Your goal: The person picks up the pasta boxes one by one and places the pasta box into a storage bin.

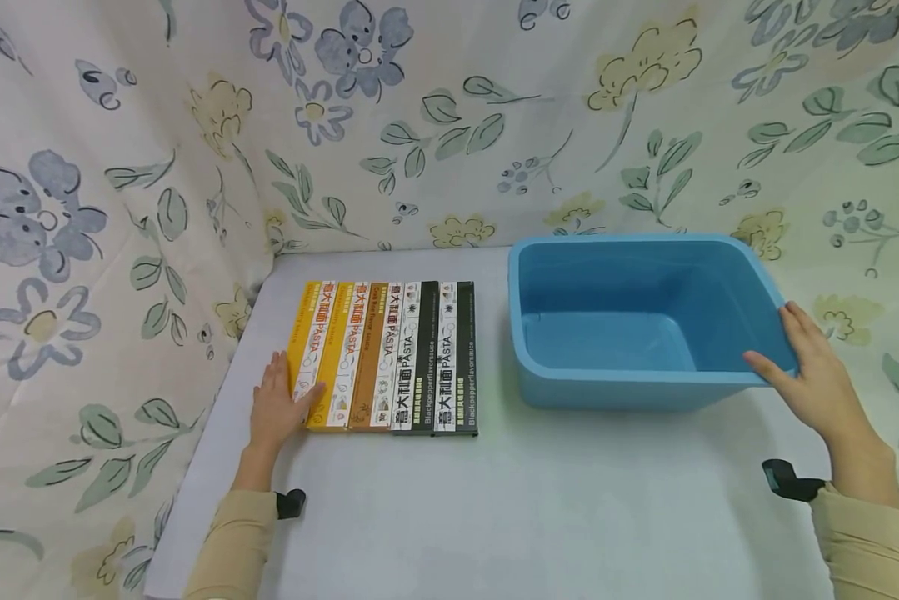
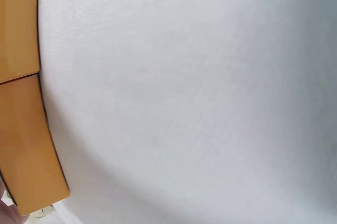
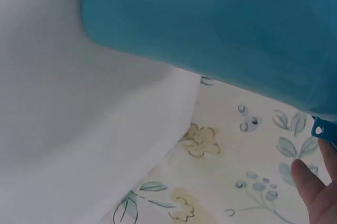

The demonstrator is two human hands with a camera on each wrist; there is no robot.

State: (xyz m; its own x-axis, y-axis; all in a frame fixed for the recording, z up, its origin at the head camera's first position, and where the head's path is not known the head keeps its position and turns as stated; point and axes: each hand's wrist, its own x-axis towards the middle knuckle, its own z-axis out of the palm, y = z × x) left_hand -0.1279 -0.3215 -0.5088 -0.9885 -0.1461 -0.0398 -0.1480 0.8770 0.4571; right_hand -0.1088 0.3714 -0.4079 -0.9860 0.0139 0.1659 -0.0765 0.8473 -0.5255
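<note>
Several long pasta boxes lie side by side in a row on the left of the table: two yellow boxes (image 1: 337,358), one brown box (image 1: 370,358) and two black-and-white boxes (image 1: 456,358). My left hand (image 1: 278,404) rests at the left end of the row, its thumb over the outermost yellow box and its fingers straight along the side. On the right sits a blue plastic bin (image 1: 554,387), its visible inside bare. My right hand (image 1: 827,379) touches the bin's right rim near the front corner, fingers extended and thumb spread away.
The white table (image 1: 539,508) runs in front of the boxes and bin. Floral cloth (image 1: 449,125) hangs behind and on both sides. A small blue tab (image 3: 325,129) with a hole sticks out under the bin's rim, by the right fingers.
</note>
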